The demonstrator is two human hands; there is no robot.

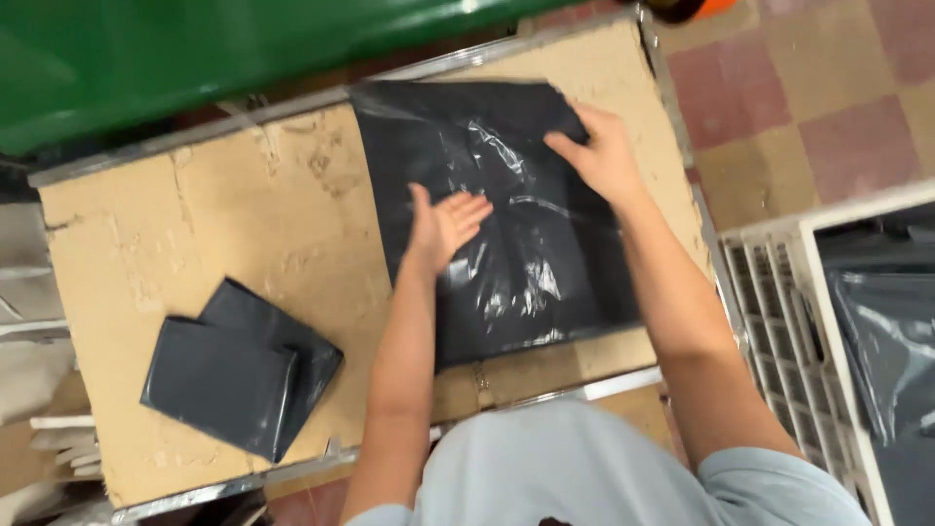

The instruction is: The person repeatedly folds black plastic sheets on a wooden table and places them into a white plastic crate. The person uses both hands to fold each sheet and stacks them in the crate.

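At the near left of the worn brown table (pixel 243 214) lie two folded dark grey plastic bags (pixel 239 365), stacked askew, one overlapping the other. To their right, across the middle of the table, a large black plastic bag (pixel 506 253) lies spread flat and glossy, its far edge near the table's far rim and its near edge close to the near rim. The left hand (pixel 443 226) rests on the bag's centre, palm down, fingers stretched out and slightly blurred. The right hand (pixel 604 156) is at the bag's far right corner; its fingers seem curled onto the plastic there, though whether they pinch it or merely press it I cannot tell. Farther right, beside the table, stands a white slatted crate (pixel 779 302) holding more dark plastic sheeting (pixel 891 331).
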